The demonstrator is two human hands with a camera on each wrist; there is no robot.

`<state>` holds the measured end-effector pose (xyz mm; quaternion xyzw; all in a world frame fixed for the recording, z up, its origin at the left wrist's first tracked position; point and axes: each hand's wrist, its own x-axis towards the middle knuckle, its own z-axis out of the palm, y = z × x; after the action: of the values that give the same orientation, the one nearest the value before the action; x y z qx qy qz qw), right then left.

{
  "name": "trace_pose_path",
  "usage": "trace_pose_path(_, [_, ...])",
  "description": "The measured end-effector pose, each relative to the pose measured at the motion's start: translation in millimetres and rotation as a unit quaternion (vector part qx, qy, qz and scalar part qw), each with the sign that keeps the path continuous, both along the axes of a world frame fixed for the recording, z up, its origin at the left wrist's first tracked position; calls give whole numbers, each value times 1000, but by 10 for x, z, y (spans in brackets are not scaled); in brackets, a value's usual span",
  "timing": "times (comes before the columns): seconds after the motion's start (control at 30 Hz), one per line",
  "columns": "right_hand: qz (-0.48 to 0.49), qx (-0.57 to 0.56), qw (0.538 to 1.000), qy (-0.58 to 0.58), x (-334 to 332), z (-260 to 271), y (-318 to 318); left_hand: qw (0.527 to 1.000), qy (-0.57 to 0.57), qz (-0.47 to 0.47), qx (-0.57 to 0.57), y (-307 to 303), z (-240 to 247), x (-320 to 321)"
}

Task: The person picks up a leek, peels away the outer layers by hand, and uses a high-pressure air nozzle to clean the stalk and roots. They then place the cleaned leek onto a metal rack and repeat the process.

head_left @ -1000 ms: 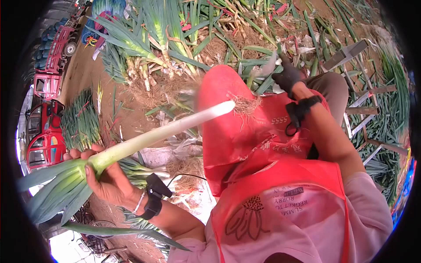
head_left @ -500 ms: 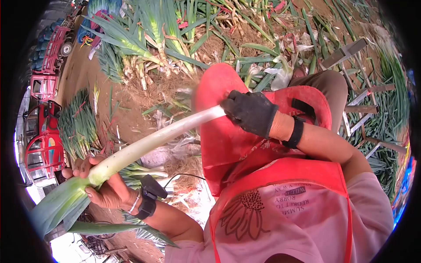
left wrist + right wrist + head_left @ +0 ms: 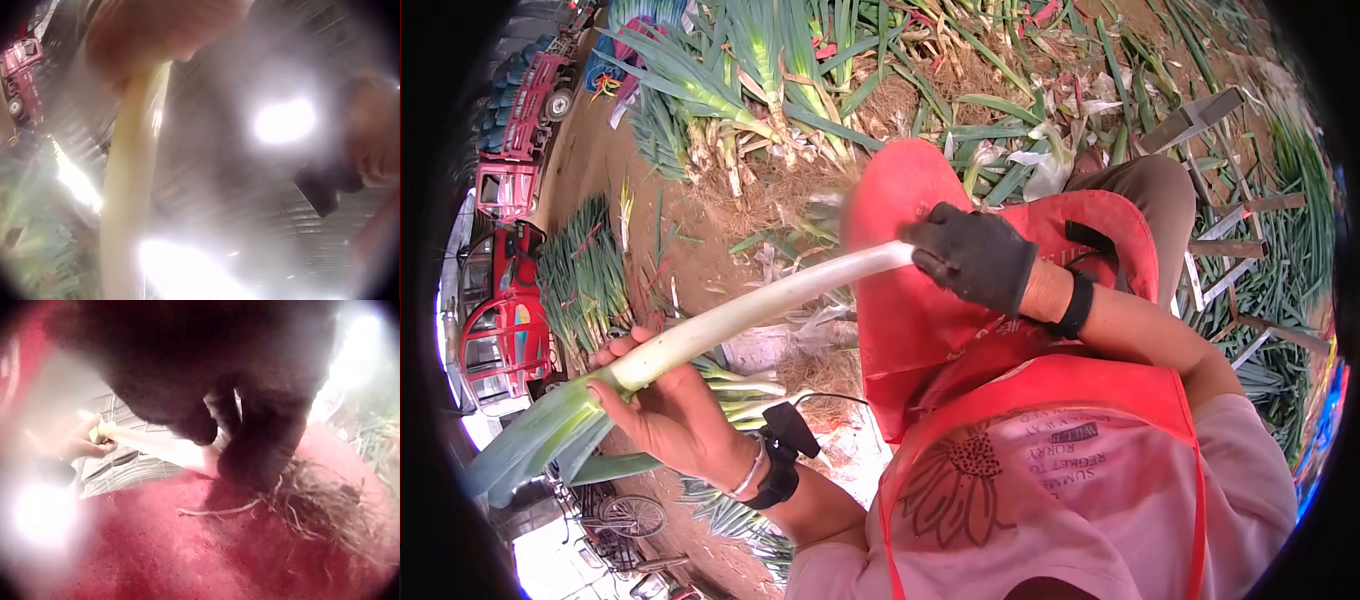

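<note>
A long green onion (image 3: 780, 300) lies slantwise across the head view, white stalk toward the red apron and green leaves at the lower left. My bare left hand (image 3: 690, 425) holds it where leaves meet stalk, thumb in front and fingers behind. At the other end my right hand (image 3: 980, 262), in a black glove, grips the stalk by the roots. Close up in the right wrist view, stringy roots (image 3: 319, 500) stick out past the gloved fingers, just over the apron (image 3: 156, 537). Part of the pale stalk (image 3: 128, 187) fills the left wrist view.
Bunches of green onions (image 3: 750, 90) with roots stand on the dirt ground ahead. Stripped pale peel (image 3: 1052, 165) lies beyond the right knee. A metal frame (image 3: 1225, 215) stands at the right, with more onions behind it. Red vehicles (image 3: 505, 300) are at the far left.
My right hand has come from the peelings at the upper right to the onion's root end, which was bare before. My left hand has shifted slightly and turned on the onion.
</note>
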<state>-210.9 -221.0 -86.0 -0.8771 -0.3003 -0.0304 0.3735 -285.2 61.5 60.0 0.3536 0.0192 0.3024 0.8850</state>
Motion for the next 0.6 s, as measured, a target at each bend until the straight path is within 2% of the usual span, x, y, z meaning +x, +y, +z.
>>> trace_pose_path(0.03, [8, -84, 996, -10, -6, 42, 15, 999, -22, -12, -33, -15, -1, 34])
trace_pose_path(0.2, [19, -123, 990, -72, -4, 73, 67, 1000, -15, 17, 9, -225, 116, 92])
trace_pose_path(0.37, [2, -141, 988, -59, 29, 58, 89, 994, -96, -21, 46, -360, 162, 153])
trace_pose_path(0.43, [-41, -104, 994, -7, 68, 34, 89, 994, -101, -41, 29, -311, 146, 154])
trace_pose_path(0.47, [-42, -103, 994, -7, 139, -138, 86, 989, -126, -74, 19, -288, 130, 146])
trace_pose_path(0.5, [-52, -36, 998, -6, 258, -438, 66, 983, -151, -108, 9, -272, 115, 138])
trace_pose_path(0.57, [-64, 29, 997, -6, 434, -581, -126, 984, -149, -93, 12, -218, 82, 123])
trace_pose_path(0.6, [-154, 106, 962, 197, 497, -512, -254, 983, -154, -99, 15, -166, 52, 113])
